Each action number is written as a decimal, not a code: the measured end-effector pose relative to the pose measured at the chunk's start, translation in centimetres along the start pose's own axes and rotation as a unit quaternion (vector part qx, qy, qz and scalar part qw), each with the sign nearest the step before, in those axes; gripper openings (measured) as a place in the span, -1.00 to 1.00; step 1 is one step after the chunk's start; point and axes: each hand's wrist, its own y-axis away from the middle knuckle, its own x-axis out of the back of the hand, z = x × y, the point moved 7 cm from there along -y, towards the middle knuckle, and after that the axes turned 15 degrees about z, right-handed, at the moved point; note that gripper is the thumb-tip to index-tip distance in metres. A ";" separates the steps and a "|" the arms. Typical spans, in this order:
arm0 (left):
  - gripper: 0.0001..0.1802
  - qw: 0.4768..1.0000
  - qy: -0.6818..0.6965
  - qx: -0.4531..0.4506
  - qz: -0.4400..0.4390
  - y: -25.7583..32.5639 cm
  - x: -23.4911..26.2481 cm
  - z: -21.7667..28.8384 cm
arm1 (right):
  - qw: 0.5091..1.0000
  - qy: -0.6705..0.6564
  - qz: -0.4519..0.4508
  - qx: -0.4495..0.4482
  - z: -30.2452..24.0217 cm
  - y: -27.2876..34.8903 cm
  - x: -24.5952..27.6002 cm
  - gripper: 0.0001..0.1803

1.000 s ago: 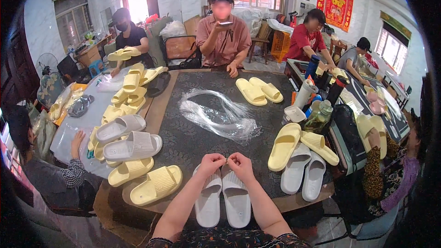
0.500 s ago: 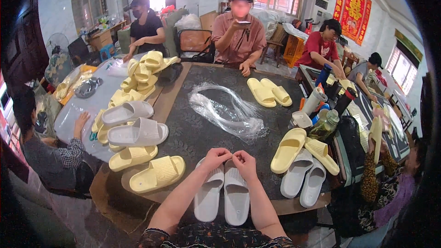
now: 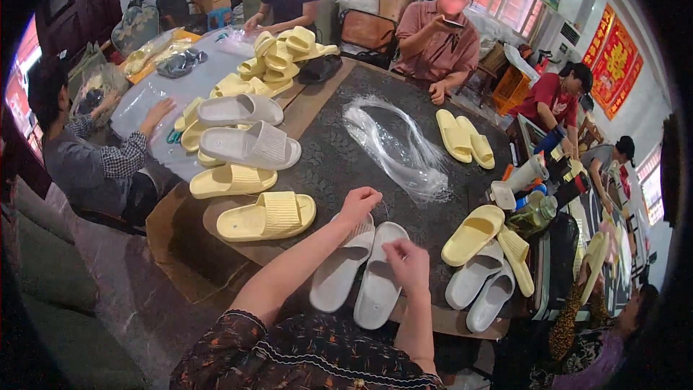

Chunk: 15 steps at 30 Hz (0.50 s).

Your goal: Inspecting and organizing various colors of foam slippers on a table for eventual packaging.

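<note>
The left hand is narrow, its fingers bent and drawn in toward the thumb, just over the strap end of the left light-grey slipper. A faint, pale line shows by its fingertips, too fine to tell whether the hand holds it. The right hand is also narrow, fingers curled and thumb close to the forefinger, at the right side of the right light-grey slipper; whether it pinches anything or touches that slipper I cannot tell. The two slippers lie side by side at the near edge of the counter, soles down, heels toward the person. Beyond the hands lies a loose loop of clear strands. A yellow slipper rests to the left, another yellow slipper to the right.
</note>
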 end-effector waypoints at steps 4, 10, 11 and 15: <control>-0.78 0.991 -0.099 -0.086 -0.004 1.0 -0.5 1.9 | 0.989 0.097 -0.072 0.080 -1.2 4.3 -1.3 -0.53; -0.56 0.877 -0.202 -0.426 0.090 8.4 1.4 13.9 | 0.975 0.206 -0.037 0.079 0.8 5.2 -3.8 -0.40; -0.54 0.852 -0.243 -0.454 0.095 9.7 2.4 15.5 | 0.979 0.190 -0.027 0.062 0.6 5.0 -3.6 -0.36; -0.57 0.777 -0.313 -0.506 0.207 11.2 10.8 18.5 | 0.972 0.230 -0.020 0.033 2.2 4.5 -4.0 -0.32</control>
